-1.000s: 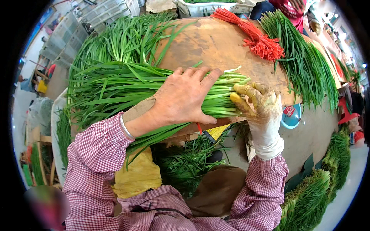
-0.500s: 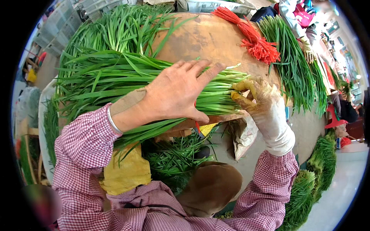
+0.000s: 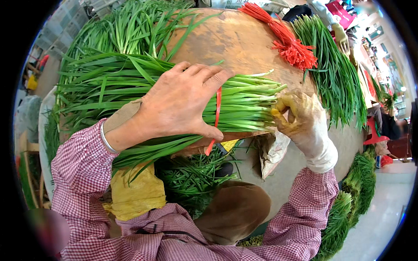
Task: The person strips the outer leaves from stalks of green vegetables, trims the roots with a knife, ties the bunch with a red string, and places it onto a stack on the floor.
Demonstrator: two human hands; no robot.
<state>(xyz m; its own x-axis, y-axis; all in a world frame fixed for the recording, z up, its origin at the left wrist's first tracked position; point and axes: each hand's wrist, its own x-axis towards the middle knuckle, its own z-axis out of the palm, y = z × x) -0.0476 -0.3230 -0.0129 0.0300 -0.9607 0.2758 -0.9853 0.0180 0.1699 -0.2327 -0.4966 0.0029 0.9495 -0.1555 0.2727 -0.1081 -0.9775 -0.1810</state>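
Observation:
A bunch of garlic chives (image 3: 248, 104) lies across the wooden board, its pale stem ends pointing right and its leaves spreading left. A red tie (image 3: 218, 106) crosses the bunch, with its loose end hanging at the front edge. My bare left hand (image 3: 180, 100) grips the bunch from above, just left of the tie, thumb on the near side. My right hand (image 3: 302, 126), in a stained pale glove, is closed in a pinch at the stem ends. Whatever lies between those fingertips is too small to make out.
On the wooden board (image 3: 226, 39) lie a bundle of red ties (image 3: 289, 43), a heap of chives (image 3: 126, 30) at back left and more chives (image 3: 333, 78) at right. Another person's gloved hand (image 3: 341, 37) is at the back right. Chive bundles (image 3: 361, 178) stand on the floor.
My left hand has shifted left along the bunch, baring the red tie. My right hand has moved slightly right and stays pinched at the stem ends.

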